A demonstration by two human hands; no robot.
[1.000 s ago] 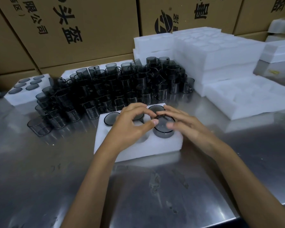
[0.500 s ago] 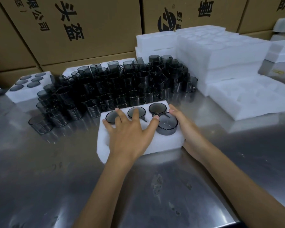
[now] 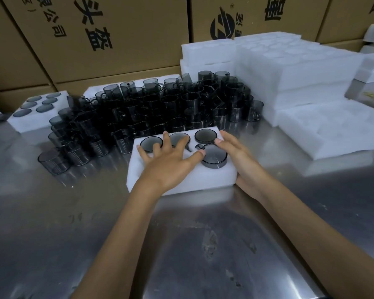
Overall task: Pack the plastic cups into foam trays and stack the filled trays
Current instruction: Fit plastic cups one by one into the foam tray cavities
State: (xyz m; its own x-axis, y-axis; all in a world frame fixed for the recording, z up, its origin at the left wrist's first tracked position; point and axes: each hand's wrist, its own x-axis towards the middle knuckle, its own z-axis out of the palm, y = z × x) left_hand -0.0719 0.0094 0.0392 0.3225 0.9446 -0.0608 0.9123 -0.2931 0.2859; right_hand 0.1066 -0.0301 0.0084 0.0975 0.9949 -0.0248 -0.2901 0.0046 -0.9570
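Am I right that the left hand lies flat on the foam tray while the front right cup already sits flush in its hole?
Not quite: in the head view the left hand does lie flat on the foam tray, but the front right cup stands proud of its hole.

White rectangular foam tray point(image 3: 181, 180) lies on the scratched steel table point(image 3: 181, 244), near centre. Left hand point(image 3: 168, 162) lies flat on it, fingers spread over the far-row cups. Right hand point(image 3: 240, 156) rests along the tray's right edge, fingers straight. One smoky grey plastic cup point(image 3: 214, 156) stands proud of its pocket between the hands. Beyond: a dense cluster of dark translucent handled cups point(image 3: 160, 111). Far left, a filled foam tray point(image 3: 34, 117). Right, stacked empty white foam trays point(image 3: 300, 70). Brown printed cardboard boxes point(image 3: 95, 33) behind.
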